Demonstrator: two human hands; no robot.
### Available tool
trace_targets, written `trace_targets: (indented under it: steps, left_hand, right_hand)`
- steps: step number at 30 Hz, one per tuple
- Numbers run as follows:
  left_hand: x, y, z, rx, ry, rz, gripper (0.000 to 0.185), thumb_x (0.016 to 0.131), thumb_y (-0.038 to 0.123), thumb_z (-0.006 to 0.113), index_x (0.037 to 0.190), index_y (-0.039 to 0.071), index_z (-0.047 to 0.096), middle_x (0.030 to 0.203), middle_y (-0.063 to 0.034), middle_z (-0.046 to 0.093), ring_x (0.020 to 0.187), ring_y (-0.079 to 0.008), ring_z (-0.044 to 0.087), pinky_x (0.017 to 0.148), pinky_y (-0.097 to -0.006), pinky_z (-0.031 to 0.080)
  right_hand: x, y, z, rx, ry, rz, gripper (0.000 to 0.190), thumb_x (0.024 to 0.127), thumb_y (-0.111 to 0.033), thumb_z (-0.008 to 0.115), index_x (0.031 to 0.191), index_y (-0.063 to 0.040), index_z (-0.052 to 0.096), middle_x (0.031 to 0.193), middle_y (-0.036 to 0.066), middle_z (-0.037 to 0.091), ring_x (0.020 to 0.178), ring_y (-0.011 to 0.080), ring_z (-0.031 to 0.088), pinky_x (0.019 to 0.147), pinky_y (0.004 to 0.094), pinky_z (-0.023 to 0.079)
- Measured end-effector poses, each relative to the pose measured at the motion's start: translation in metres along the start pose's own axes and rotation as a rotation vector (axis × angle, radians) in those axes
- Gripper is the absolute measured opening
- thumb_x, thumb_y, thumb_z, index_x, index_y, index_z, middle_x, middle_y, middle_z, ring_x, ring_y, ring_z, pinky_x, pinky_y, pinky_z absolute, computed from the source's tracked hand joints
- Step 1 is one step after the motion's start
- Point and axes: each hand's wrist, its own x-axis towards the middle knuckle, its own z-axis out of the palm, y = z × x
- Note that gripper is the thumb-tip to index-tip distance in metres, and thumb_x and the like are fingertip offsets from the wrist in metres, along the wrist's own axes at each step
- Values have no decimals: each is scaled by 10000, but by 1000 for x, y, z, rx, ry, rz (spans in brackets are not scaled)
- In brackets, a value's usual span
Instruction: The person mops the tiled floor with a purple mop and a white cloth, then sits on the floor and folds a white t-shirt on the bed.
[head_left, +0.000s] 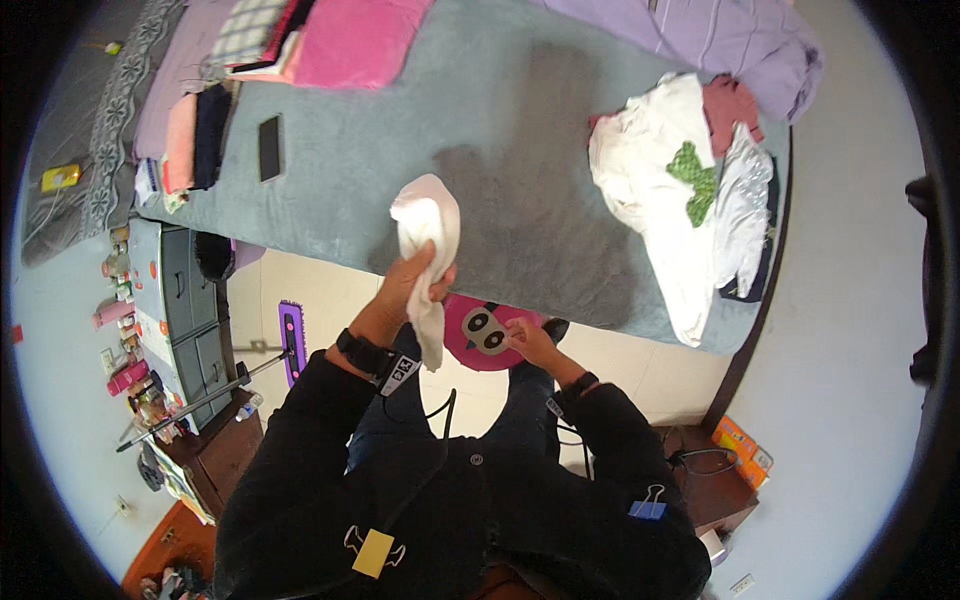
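My left hand (414, 279) grips a limp white cloth item, which looks like a sock (441, 214), raised in front of the bed's near edge. Its wider end points away from me and its narrow end dangles below my fingers. My right hand (534, 343) is in front of a round pink cushion or stool top (480, 358) with a cartoon owl face. Its fingers are slightly bent and apart, with nothing visible in them. Whether they touch the pink surface I cannot tell. Beyond both hands lies the grey bedspread (337, 165).
White clothing (652, 157) lies heaped at the bed's right, with a green patterned cloth (691, 184) on it. A phone (271, 148), folded dark clothing (211, 135) and a folded pink blanket (360, 41) are at the left. A purple flat mop (292, 341) leans by the cabinet (187, 292).
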Motion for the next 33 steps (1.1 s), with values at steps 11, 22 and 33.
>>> trace_targets:
  steps: [11, 22, 33]
  left_hand:
    - [95, -42, -65, -138, -59, 252, 619, 847, 563, 383, 978, -33, 491, 727, -136, 546, 489, -142, 473, 441, -231, 395]
    - [143, -34, -77, 23, -247, 337, 668, 856, 553, 341, 1089, -63, 452, 805, -258, 577, 443, -179, 547, 367, -241, 408]
    - [180, -43, -103, 287, -390, 97, 601, 806, 433, 499, 1109, -84, 443, 904, -242, 562, 485, -159, 507, 389, -229, 372]
  right_hand:
    - [119, 224, 10, -666, 142, 181, 400, 843, -268, 559, 1152, -36, 457, 1013, 126, 569, 935, 208, 553, 768, 345, 452]
    - [148, 271, 28, -671, 153, 162, 420, 835, -276, 569, 1166, -43, 455, 1023, 125, 571, 941, 215, 555, 768, 356, 454]
    - [166, 312, 47, -712, 142, 87, 442, 827, -283, 579, 1180, -50, 454, 1033, 123, 574, 947, 222, 558, 768, 367, 456]
